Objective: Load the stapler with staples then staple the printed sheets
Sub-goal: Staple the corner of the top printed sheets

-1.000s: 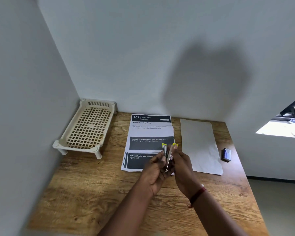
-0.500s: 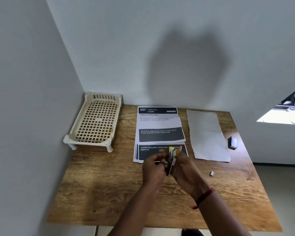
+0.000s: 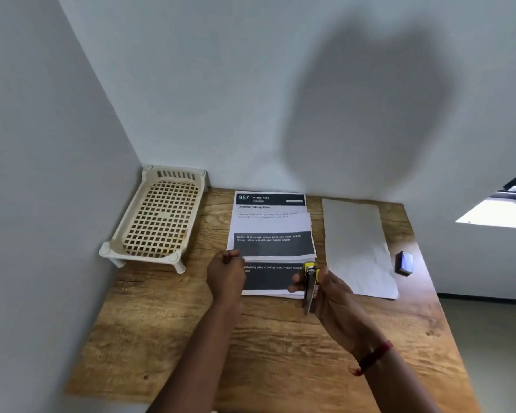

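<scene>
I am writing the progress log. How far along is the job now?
Loading seems done: the stapler looks closed in the right hand. In hand: the left hand is at the left edge of the printed sheets. Left: the sheets lie fanned on the table, with no staple visible yet.

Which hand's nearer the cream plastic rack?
Left. The left hand is just right of the rack, at the sheets' left edge; the right hand holds the stapler farther right.

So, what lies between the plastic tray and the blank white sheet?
The pile of printed sheets lies between the tray and the blank sheet, with wooden table showing on each side; the head view shows it.
</scene>
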